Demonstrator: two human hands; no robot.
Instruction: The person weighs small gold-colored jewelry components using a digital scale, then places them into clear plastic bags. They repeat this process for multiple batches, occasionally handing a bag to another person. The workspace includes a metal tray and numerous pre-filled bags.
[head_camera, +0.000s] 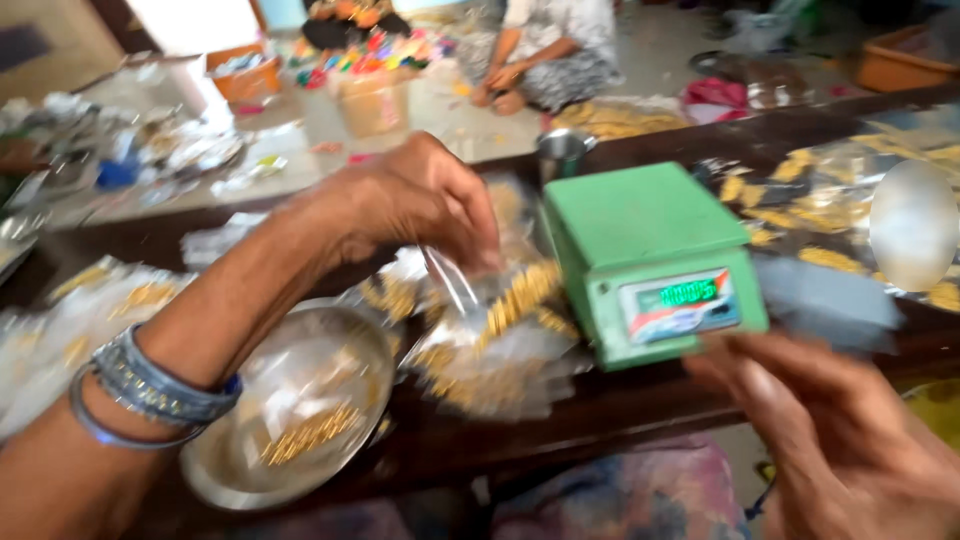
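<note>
Left hand (425, 200) pinched clear packet (455, 280) of gold pieces beside green scale (650, 260); right hand (850, 440) hovered open, empty. Firmer grip would have steadied packet.

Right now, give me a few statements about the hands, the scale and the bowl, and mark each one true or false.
1. The left hand pinches a clear plastic packet. True.
2. The scale is red. False: it is green.
3. The metal bowl sits left of the scale. True.
4. The right hand rests on the scale's platform. False: it is below and in front of the scale, blurred.
5. The left wrist is bare. False: it wears bangles.
</note>
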